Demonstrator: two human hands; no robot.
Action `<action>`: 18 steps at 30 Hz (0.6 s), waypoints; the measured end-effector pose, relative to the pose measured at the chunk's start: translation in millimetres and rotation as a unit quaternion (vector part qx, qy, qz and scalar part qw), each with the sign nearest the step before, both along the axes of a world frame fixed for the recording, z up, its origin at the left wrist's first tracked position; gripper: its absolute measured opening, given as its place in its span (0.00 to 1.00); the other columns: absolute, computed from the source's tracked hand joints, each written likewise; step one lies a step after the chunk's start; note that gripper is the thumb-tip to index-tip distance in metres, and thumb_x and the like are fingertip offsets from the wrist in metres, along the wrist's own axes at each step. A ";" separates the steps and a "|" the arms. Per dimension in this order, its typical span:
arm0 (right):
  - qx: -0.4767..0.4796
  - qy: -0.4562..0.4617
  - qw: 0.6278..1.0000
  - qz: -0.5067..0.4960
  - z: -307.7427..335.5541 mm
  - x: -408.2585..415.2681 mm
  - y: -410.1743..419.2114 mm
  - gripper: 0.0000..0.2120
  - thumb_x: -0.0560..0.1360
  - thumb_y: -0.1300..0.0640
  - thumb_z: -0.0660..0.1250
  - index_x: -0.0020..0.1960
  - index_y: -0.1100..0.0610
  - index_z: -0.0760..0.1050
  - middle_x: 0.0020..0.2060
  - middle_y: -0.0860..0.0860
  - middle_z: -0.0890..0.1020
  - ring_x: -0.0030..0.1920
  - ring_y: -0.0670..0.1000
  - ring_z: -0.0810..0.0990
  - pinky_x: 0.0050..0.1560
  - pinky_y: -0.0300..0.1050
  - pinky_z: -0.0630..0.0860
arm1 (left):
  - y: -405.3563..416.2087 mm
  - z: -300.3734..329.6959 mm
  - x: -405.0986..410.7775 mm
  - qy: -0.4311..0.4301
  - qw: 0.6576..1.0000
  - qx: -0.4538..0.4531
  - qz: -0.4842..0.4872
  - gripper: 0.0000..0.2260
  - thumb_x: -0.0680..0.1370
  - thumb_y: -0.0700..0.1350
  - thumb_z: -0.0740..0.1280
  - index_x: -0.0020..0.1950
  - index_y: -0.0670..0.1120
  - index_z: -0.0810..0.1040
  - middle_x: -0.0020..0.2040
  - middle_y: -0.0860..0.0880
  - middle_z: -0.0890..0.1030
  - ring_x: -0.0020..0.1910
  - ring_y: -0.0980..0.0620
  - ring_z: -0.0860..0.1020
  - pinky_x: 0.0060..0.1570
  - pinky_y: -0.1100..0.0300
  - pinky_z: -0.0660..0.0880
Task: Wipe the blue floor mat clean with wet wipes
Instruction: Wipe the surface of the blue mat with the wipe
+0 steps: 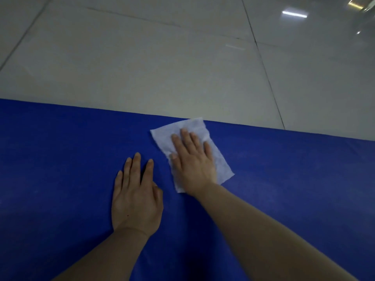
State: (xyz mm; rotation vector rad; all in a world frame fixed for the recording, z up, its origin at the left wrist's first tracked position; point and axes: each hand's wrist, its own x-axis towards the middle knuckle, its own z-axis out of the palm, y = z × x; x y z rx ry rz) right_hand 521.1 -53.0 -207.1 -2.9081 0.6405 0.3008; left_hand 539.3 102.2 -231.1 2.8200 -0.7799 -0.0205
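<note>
Two hands flat on blue mat (60, 159). Left hand (136, 197) fingers straight, bare on mat. Right hand (192, 159) fingers spread, pressing white wet wipe (221, 159) near mat's far edge. Grey tiled floor (162, 57) beyond. No readable writing.

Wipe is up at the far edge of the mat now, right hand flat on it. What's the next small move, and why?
Probably drag the right hand and the wet wipe back toward the body. The wipe's far corner already reaches the far edge of the blue mat, with tiled floor beyond, so there is nothing further out to clean. The left hand rests flat on the mat and can go on bracing.
</note>
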 end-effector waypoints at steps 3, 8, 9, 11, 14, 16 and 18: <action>-0.048 -0.013 0.993 -0.111 -6.9 -30.7 -50.6 0.29 0.78 0.43 0.32 0.78 0.48 0.41 0.78 0.48 0.43 0.77 0.48 0.42 0.74 0.54 0.42 | -0.2 -0.4 0.2 0.004 1.000 -0.012 0.004 0.26 0.77 0.49 0.48 0.71 0.43 0.69 0.74 0.41 0.64 0.73 0.43 0.62 0.69 0.44 0.62; 0.010 -0.006 0.934 -0.358 1.8 -72.5 -99.8 0.27 0.82 0.46 0.40 0.78 0.50 0.40 0.78 0.51 0.41 0.77 0.52 0.40 0.75 0.58 0.40 | -0.7 -1.9 -0.1 0.013 1.000 -0.011 0.004 0.26 0.77 0.50 0.47 0.72 0.43 0.68 0.75 0.41 0.63 0.74 0.43 0.60 0.72 0.45 0.58; 0.012 -0.009 0.929 -0.370 1.8 -68.3 -93.8 0.27 0.82 0.46 0.41 0.78 0.51 0.39 0.78 0.51 0.41 0.77 0.53 0.40 0.75 0.58 0.41 | -0.6 -1.7 0.0 0.014 1.000 -0.010 0.003 0.27 0.77 0.50 0.47 0.72 0.43 0.68 0.75 0.41 0.62 0.74 0.43 0.60 0.72 0.45 0.58; 0.008 0.004 0.937 -0.349 -0.3 -52.4 -70.2 0.27 0.82 0.45 0.40 0.78 0.51 0.37 0.77 0.52 0.38 0.77 0.54 0.39 0.75 0.58 0.40 | -0.5 -1.2 0.2 0.015 1.000 -0.009 0.004 0.27 0.77 0.50 0.46 0.73 0.43 0.67 0.75 0.41 0.62 0.74 0.43 0.60 0.71 0.45 0.58; -0.002 -0.004 0.975 -0.222 -2.2 -28.9 -17.3 0.27 0.81 0.43 0.37 0.76 0.49 0.33 0.75 0.51 0.34 0.76 0.54 0.35 0.73 0.57 0.36 | -0.9 -0.3 0.2 0.013 1.000 -0.005 0.000 0.27 0.77 0.50 0.47 0.73 0.43 0.67 0.76 0.41 0.62 0.74 0.43 0.60 0.72 0.47 0.57; 0.013 -0.017 0.993 -0.118 -4.1 -22.8 11.9 0.28 0.77 0.40 0.31 0.75 0.47 0.31 0.75 0.49 0.33 0.74 0.52 0.32 0.71 0.55 0.31 | -0.4 0.1 0.7 0.010 1.000 -0.003 -0.005 0.27 0.77 0.49 0.47 0.73 0.43 0.68 0.75 0.41 0.62 0.74 0.43 0.60 0.72 0.48 0.56; 0.011 -0.017 0.998 -0.063 -7.8 -30.2 11.6 0.30 0.73 0.40 0.26 0.74 0.46 0.31 0.76 0.48 0.35 0.74 0.49 0.33 0.71 0.53 0.31 | 0.1 0.6 1.0 0.013 1.000 -0.004 -0.003 0.27 0.77 0.49 0.47 0.73 0.43 0.67 0.75 0.41 0.62 0.74 0.43 0.60 0.71 0.47 0.57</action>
